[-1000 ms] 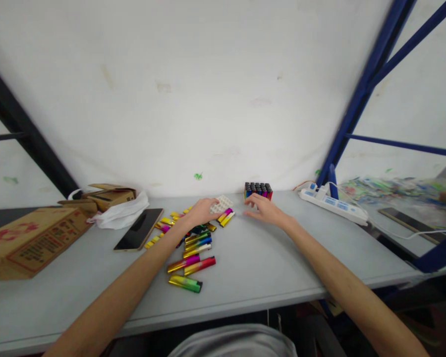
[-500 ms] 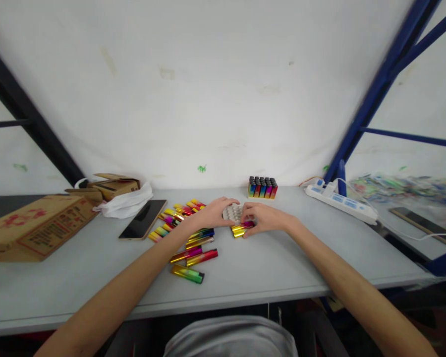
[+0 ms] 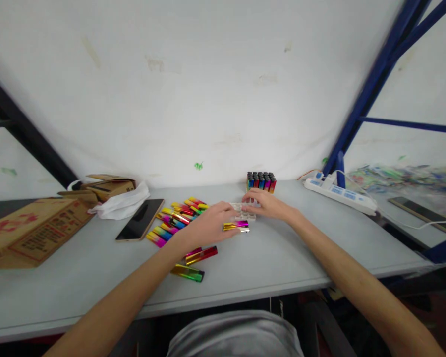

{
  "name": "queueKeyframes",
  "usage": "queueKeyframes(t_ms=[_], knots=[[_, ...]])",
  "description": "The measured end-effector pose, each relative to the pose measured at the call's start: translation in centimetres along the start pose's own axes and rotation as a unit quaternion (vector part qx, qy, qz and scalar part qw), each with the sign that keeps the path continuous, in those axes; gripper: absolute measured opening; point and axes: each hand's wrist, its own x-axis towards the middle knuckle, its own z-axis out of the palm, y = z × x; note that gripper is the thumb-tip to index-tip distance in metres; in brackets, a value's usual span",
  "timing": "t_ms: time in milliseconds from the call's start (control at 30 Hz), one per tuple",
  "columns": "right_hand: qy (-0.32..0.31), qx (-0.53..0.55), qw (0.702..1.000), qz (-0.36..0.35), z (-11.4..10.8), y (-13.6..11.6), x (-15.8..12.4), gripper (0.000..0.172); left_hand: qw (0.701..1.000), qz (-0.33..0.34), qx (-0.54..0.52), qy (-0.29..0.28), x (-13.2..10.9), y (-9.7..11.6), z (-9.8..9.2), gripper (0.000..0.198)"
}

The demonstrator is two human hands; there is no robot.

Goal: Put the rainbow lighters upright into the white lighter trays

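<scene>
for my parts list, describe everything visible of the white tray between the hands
The white tray looks like plastic, with a grid of small pockets. It is roughly level, on or just above the grey table, partly hidden by the right hand, which seems to touch it. Two lighters are just in front.

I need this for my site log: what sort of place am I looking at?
Probably a small workshop: a grey workbench with loose lighters spread over it, a block of upright lighters near the wall, and a power strip on the right.
</scene>
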Motion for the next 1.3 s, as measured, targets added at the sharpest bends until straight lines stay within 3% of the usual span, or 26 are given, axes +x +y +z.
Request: queueKeyframes(t_ms=[167,333,600,767,900,967,1100,1300], knots=[[-0.060,-0.019,0.998,-0.001,0.9,2.7,-0.2,0.053,0.995,0.071,0.039,-0.050,0.0,1.0,3.5,0.023],[-0.051,-0.027,0.995,0.085,1.6,3.7,0.0,0.071,0.995,0.025,0.070,-0.060,-0.1,0.8,3.3,0.017],[0.034,-0.041,0.994,0.100,-0.2,5.6,-0.5,0.059,0.993,-0.046,0.077,-0.082,-0.8,-1.2,2.8,0.019],[0.081,0.068,0.985,0.140,-1.3,5.7,-0.6,0.060,0.991,-0.086,0.086,-0.056,-0.5,-1.5,2.7,0.043],[0.120,0.171,0.959,0.192,-2.4,5.1,-0.9,0.050,0.991,-0.102,0.081,-0.038,-0.1,-2.6,2.4,0.033],[0.089,0.223,0.947,0.215,-2.9,4.8,-1.2,0.048,0.992,-0.109,0.052,-0.038,0.0,-3.3,2.2,0.023],[-0.042,0.309,0.924,0.221,-3.5,3.9,-1.7,0.055,0.992,-0.128,-0.016,0.000,0.0,-3.9,1.7,0.015],[-0.172,0.275,0.926,0.191,-3.1,3.3,-2.0,0.068,0.977,-0.180,-0.049,0.099,0.1,-2.7,1.1,0.025]])
